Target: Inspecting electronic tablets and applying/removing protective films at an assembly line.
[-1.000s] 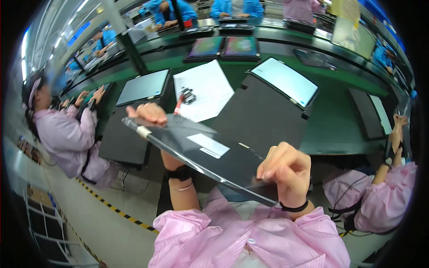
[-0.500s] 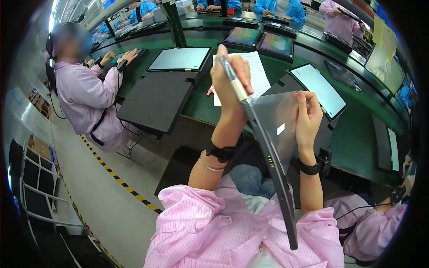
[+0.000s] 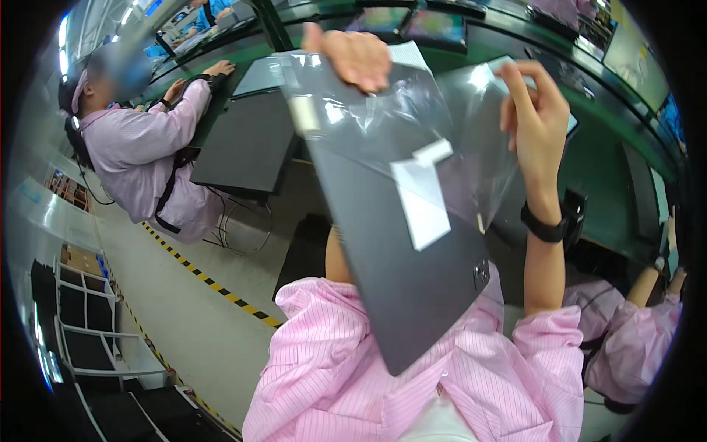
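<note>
A dark grey tablet (image 3: 361, 243) is held up over my lap, its back with a camera bump turned toward me. My left hand (image 3: 355, 59) is closed over its far edge. Clear plastic film (image 3: 479, 118) lies wrinkled over the tablet's far part and stretches off to the right. My right hand (image 3: 541, 118) pinches that film near its far right corner, apart from the tablet. A white rectangular label (image 3: 421, 206) shows on the tablet's back, with a smaller white sticker (image 3: 433, 152) above it. A pale strip (image 3: 305, 116) sits along the left edge.
Left of me a black slanted stand (image 3: 243, 144) carries a lit tablet (image 3: 255, 77). A person in pink (image 3: 143, 140) sits beyond it. Other tablets (image 3: 434, 29) lie along the green bench (image 3: 600, 199). Another person (image 3: 637, 339) sits close on my right.
The tablet has turned from edge-on to show its back. My right hand has moved up and right, spreading the film wider. My left hand has shifted up and slightly left with the tablet.
</note>
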